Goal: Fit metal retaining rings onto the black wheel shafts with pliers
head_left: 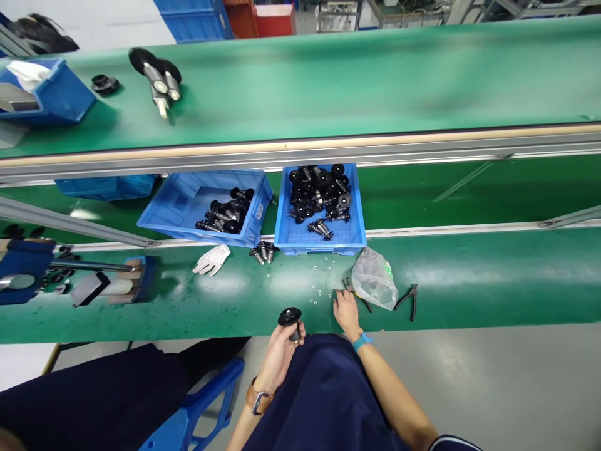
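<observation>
My left hand [282,348] is wrapped round the shaft of a black-topped metal part [290,317], its disc facing up, at the front edge of the green bench. My right hand [346,310] rests on the bench to the right, beside pliers with yellow and black handles [357,295]; its fingertips are bent down and too small to read. Small white rings [320,292] lie scattered just left of and beyond it. A clear plastic bag [374,279] sits to its right, with black-handled pliers [407,300] farther right.
Two blue bins [320,247] [188,232] hold black parts, with several parts [264,251] and a white glove [211,260] before them. A blue clamp device [141,279] stands left. A raised green shelf [375,81] spans the back. Another person's dark-clothed leg [94,388] is lower left.
</observation>
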Motion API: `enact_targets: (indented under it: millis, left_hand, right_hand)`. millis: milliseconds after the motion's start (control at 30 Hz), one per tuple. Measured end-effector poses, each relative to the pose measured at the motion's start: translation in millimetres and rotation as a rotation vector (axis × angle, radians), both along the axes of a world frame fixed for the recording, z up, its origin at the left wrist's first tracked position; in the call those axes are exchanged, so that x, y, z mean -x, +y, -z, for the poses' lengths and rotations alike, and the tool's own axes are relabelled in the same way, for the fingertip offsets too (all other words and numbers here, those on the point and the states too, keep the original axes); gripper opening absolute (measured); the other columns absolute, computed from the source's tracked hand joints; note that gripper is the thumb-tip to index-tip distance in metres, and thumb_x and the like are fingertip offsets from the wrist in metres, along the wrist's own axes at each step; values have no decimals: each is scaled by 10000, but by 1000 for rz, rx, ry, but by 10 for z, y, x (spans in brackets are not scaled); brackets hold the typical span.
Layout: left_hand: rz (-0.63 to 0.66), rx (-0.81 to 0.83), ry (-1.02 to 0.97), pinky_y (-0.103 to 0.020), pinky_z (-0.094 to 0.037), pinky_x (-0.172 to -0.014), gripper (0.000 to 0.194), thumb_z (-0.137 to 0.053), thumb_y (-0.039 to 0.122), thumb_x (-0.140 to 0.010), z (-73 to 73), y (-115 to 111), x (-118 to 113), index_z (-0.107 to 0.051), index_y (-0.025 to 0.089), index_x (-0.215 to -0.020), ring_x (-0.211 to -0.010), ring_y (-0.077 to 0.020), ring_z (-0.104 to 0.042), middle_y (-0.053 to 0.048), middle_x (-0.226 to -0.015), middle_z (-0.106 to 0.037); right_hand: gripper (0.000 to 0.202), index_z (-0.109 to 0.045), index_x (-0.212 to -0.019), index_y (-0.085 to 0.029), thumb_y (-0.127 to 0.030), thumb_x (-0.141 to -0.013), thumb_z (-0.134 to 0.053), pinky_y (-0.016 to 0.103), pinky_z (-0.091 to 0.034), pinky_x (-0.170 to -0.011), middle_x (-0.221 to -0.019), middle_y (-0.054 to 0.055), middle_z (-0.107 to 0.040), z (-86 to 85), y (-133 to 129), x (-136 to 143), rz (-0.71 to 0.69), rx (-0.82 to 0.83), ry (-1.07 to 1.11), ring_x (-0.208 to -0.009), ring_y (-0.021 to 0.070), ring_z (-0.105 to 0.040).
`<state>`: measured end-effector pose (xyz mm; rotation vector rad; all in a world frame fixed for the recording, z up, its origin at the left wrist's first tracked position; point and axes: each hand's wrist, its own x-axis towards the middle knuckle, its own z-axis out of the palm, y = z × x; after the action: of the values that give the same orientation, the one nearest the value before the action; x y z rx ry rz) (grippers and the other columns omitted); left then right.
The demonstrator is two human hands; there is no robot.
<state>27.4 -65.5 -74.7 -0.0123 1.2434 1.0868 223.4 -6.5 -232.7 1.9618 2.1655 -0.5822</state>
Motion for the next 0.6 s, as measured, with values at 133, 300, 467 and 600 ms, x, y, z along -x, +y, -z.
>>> enact_targets:
  millis: [133,300,467,600]
  left_hand:
    - [-17,30,12,-261,-433,-613,382,-893,306,-625,7,-2,-19,-685,119,-885,-714,-141,-574,-35,-766,-650]
    - [-25,49,30,-258,-437,-609,402,-897,324,-618,25,-29,-15,-679,121,-888,-699,-134,-568,-28,-759,-649]
    - [0,64,33,-257,-438,-613,392,-889,328,-629,59,-46,-12,-675,124,-885,-685,-128,-565,-24,-756,-649]
    - [36,74,37,-257,-434,-605,383,-887,324,-624,65,-21,-45,-677,126,-875,-675,-127,-564,-21,-749,-644]
  right_hand:
    - [402,-589,-1374,-215,-248,-999,-446,357,-383,-911,-1159,120,-610,133,-50,43,-166,-13,34,-1088,267,-514]
    - [490,-531,-1440,-143,-348,-996,-505,421,-391,-879,-1125,160,-612,203,-357,-160,-322,-22,46,-1043,309,-506]
    - [452,-585,-1390,-173,-376,-987,-556,431,-395,-900,-1125,148,-627,238,-586,-483,-455,-6,123,-1046,301,-512]
    - [350,-641,-1309,-206,-310,-979,-587,407,-403,-908,-1099,128,-644,311,-680,-584,-486,16,225,-1058,278,-526]
